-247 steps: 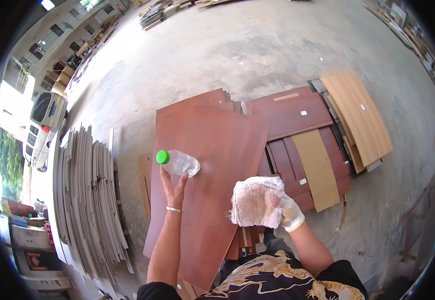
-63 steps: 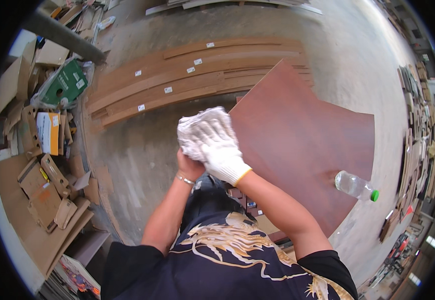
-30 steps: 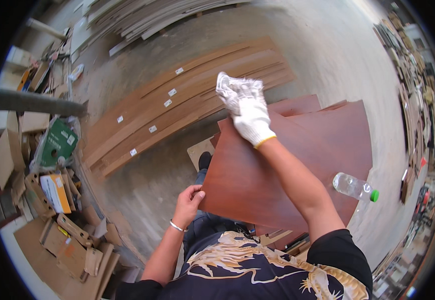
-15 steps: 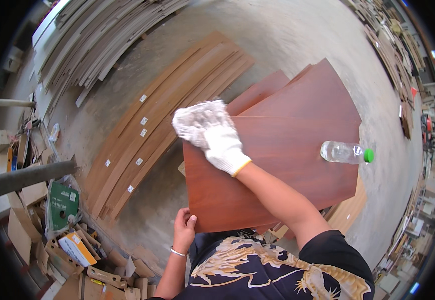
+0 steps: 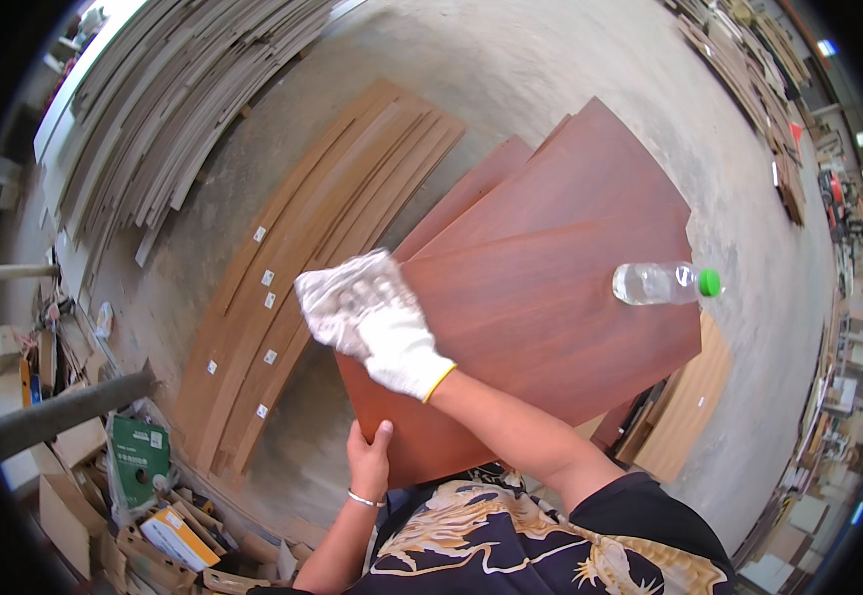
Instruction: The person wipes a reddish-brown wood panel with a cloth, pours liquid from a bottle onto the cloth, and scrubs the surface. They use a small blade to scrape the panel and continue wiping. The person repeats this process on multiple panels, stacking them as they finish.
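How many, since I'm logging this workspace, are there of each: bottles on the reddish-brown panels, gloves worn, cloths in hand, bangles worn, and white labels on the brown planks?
Green-capped plastic bottle: 1
White knitted glove: 1
Cloth: 1
Bangle: 1
White labels: 6
Total: 10

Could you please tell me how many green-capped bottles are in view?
1: the bottle lies on its side on the reddish board, right of the gloved right hand.
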The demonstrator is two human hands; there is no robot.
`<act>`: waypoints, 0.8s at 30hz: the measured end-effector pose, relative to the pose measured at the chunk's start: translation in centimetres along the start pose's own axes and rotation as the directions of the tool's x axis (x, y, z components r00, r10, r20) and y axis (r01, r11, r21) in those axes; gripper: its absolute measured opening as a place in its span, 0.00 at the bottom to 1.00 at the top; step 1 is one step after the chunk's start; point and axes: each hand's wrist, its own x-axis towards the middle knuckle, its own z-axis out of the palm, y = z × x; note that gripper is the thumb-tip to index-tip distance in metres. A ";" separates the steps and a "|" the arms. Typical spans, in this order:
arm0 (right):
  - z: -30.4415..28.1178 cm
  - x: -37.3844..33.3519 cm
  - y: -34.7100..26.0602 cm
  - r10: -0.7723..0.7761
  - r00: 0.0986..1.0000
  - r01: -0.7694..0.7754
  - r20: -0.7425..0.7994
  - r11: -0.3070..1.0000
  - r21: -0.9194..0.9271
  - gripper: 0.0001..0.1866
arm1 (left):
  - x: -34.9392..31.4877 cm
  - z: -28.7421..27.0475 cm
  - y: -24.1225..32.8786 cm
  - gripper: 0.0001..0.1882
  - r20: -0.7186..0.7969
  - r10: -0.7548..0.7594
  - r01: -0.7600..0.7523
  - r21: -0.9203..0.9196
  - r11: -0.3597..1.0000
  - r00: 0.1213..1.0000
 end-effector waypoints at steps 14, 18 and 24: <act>-5.4 -19.5 14.0 0.333 0.904 -0.325 -0.268 0.943 0.076 0.28 | -6.9 3.9 -3.6 0.25 0.070 0.003 -0.006 0.043 0.999 0.998; -5.3 -20.3 16.3 0.336 0.887 -0.340 -0.316 0.939 0.044 0.29 | -7.9 2.4 -7.7 0.24 0.231 -0.116 0.028 0.353 0.935 0.966; -5.7 -20.9 20.2 0.380 0.815 -0.418 -0.438 0.908 0.010 0.26 | -8.8 5.9 -4.8 0.21 0.402 -0.485 0.032 0.745 0.667 0.777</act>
